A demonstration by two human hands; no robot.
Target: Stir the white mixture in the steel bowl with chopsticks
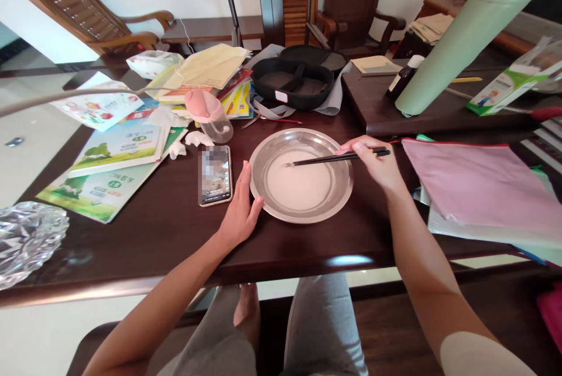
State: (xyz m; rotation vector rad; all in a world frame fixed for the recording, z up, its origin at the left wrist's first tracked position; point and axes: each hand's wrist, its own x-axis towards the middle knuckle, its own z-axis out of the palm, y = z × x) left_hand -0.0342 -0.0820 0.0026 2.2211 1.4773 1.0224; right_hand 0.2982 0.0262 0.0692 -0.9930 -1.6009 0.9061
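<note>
A wide steel basin (259,188) stands on the dark table with a milky white liquid (302,185) in its bottom. My left hand (243,206) holds the basin's left side, thumb at the rim and fingers along the outer wall. In my right hand (371,159), closed, is a pair of black chopsticks (322,159). They slant left over the basin, and their pale tips touch the liquid. Left of my left hand lies a phone (216,175) with its screen lit and partly blurred.
Workbooks (120,147) and crumpled tissues (197,138) lie to the left, near a pink-lidded bottle (211,115) and a glass dish (30,241). Behind the basin sits an open black case (292,83). Rightward are a pink pouch (478,183) and a tall green flask (465,42).
</note>
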